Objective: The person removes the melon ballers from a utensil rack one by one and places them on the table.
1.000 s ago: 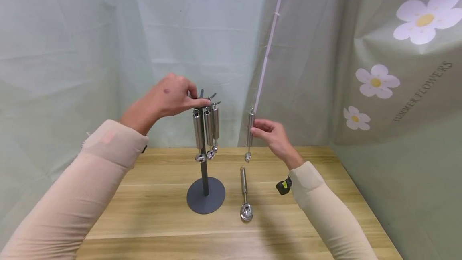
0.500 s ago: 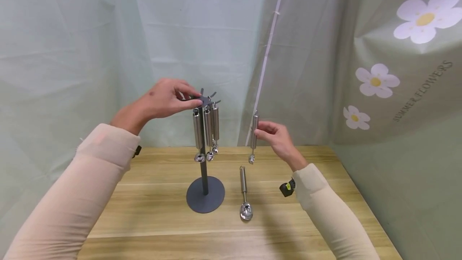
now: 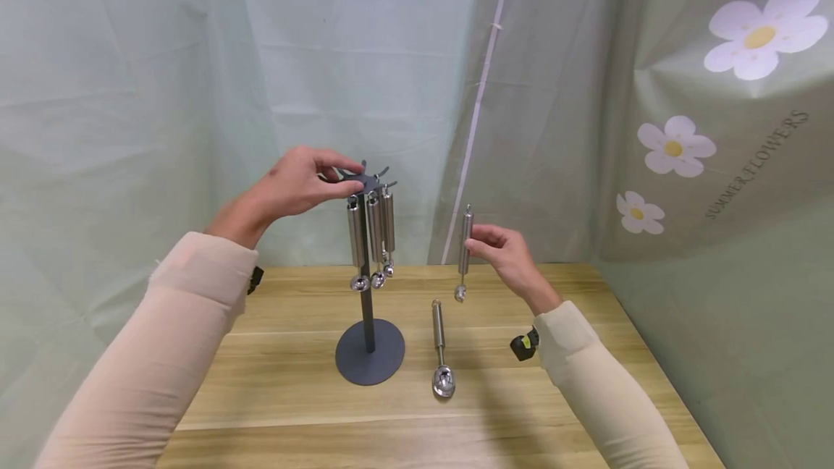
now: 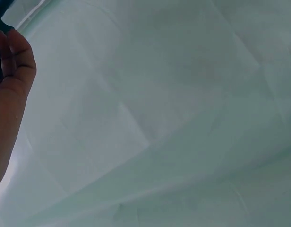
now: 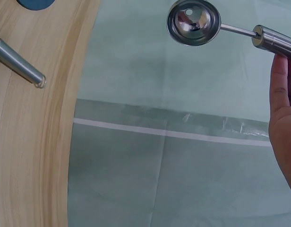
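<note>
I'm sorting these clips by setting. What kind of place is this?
Probably a makeshift recording corner, not a real kitchen: pale green sheets and a flower-printed cloth drape the walls behind a bare wooden table holding only a spoon stand.

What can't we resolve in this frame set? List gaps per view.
- Left wrist view: only the edge of the left hand shows; the rack is cut off by the left edge.
- Head view: hooks at the top of the rack are partly covered by the left hand, so contact is unclear.
- Right wrist view: the handle of the held spoon runs off the right edge; the right hand is mostly cropped.
- Head view: the dark item at the right wrist is too small to identify.
</note>
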